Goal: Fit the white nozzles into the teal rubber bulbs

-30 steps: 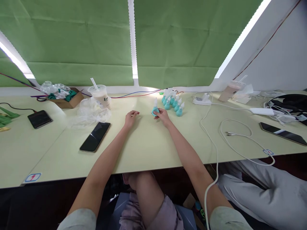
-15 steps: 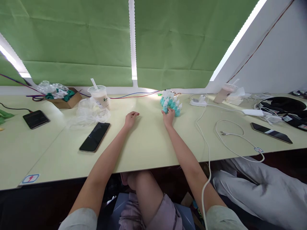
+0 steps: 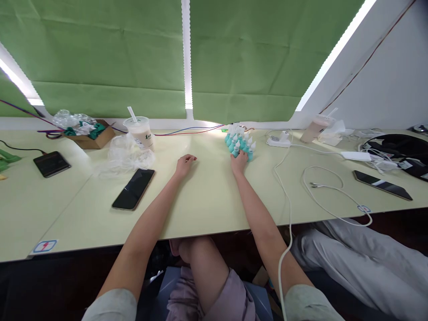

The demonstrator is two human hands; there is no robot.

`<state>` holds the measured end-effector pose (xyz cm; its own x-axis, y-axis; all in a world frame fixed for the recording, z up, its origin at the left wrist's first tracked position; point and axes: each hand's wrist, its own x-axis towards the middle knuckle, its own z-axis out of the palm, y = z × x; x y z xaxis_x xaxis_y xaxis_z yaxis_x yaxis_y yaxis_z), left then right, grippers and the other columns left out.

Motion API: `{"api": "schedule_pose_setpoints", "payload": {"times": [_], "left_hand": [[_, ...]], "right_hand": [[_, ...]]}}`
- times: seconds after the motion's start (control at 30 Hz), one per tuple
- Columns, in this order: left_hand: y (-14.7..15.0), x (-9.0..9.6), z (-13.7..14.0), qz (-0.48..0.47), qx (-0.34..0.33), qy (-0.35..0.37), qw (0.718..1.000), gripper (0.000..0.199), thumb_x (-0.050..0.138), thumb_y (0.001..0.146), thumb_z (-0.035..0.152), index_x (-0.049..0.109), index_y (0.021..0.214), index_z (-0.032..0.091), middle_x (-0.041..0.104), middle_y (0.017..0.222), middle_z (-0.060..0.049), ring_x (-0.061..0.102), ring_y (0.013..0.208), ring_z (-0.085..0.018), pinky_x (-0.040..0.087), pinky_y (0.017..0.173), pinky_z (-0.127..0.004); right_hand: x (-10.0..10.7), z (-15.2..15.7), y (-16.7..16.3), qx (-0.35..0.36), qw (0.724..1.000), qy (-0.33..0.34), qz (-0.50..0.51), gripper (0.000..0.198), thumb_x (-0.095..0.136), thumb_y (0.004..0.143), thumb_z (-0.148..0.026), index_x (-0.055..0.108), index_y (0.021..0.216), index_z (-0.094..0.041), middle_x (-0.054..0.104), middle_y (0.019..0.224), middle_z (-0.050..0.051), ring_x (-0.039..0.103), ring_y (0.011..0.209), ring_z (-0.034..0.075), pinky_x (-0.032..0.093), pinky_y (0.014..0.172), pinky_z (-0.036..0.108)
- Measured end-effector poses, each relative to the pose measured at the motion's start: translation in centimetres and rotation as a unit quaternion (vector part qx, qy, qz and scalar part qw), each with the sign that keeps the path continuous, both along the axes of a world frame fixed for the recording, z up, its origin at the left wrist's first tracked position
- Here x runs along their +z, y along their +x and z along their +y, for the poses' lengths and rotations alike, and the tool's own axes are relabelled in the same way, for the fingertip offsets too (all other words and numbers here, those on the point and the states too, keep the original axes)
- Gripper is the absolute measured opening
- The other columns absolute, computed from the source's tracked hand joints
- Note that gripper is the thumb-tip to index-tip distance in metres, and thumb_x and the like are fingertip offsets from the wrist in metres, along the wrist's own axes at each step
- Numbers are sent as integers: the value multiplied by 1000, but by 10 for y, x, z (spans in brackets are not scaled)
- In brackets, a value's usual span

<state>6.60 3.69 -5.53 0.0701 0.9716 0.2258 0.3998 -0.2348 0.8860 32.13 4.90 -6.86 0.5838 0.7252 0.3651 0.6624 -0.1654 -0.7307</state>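
Note:
My right hand (image 3: 238, 163) has its fingers closed round a small teal bottle (image 3: 236, 149) with a white pointed tip. This one stands at the front left corner of a tight cluster of similar teal bottles (image 3: 230, 138); its lower part is partly hidden by my fingers. My left hand (image 3: 186, 165) rests on the table to the left of the cluster, holding nothing, its fingers loosely bent with a gap at the thumb.
On the pale table (image 3: 207, 200), a dark phone (image 3: 133, 189), a plastic bag (image 3: 122, 156) and a drink cup (image 3: 140, 133) lie to the left. A power strip (image 3: 279, 141) and white cable (image 3: 284, 191) are right of the bottles. Another person's grey trouser leg (image 3: 361, 258) shows at right.
My right hand holds its bottle closer against the cluster, which now looks more tightly lined up. My left hand has hardly moved. The view has shifted slightly.

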Motion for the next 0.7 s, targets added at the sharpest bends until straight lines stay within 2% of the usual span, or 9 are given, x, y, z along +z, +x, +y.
{"api": "schedule_pose_setpoints", "payload": {"times": [0.23,0.37,0.5,0.53,0.6,0.63,0.7], "left_hand": [[1,4,-3,1,-6,-15,1000,28,45,82,38,65,82,19,70,101,-5,59,96,-20,44,83,-29],[1,5,-4,-2,-8,-24,1000,27,45,82,37,65,82,19,70,100,-5,59,95,-19,43,83,-29],[1,4,-5,-8,-18,-18,1000,29,46,82,39,66,83,19,69,101,-4,59,96,-19,43,84,-29],[1,4,-5,-8,-18,-19,1000,29,46,82,40,66,83,19,69,101,-5,60,96,-19,43,84,-29],[1,3,-4,-11,-19,-23,999,30,46,82,41,66,84,19,69,98,-5,60,93,-19,43,84,-29],[0,3,-4,-11,-20,-23,999,30,46,82,41,66,83,18,69,96,-5,60,91,-19,43,83,-29],[0,2,-3,-6,-26,-22,999,30,46,82,41,65,82,18,69,90,-5,60,87,-18,44,81,-29]], "right_hand": [[3,-3,-3,-21,1000,14,-1,50,60,75,-24,45,122,-13,49,120,20,49,110,32,42,91,42],[10,-7,-5,-16,999,47,11,58,60,76,-23,36,127,-11,45,122,22,50,110,30,43,92,41],[22,-18,-14,-10,995,103,-10,49,55,82,-29,38,123,-10,47,120,21,52,108,27,44,87,35],[25,-21,-18,10,994,110,-20,42,52,84,-30,40,120,-11,51,116,19,54,104,25,44,84,34],[29,-27,-28,101,990,91,-47,27,45,89,-34,48,109,-15,59,100,11,58,89,20,43,77,30],[30,-30,-34,166,982,62,-63,22,43,91,-35,52,101,-18,61,89,7,58,80,18,42,72,28],[28,-34,-46,302,948,-23,-101,18,46,90,-36,55,86,-21,60,73,0,55,67,15,38,63,25]]}}
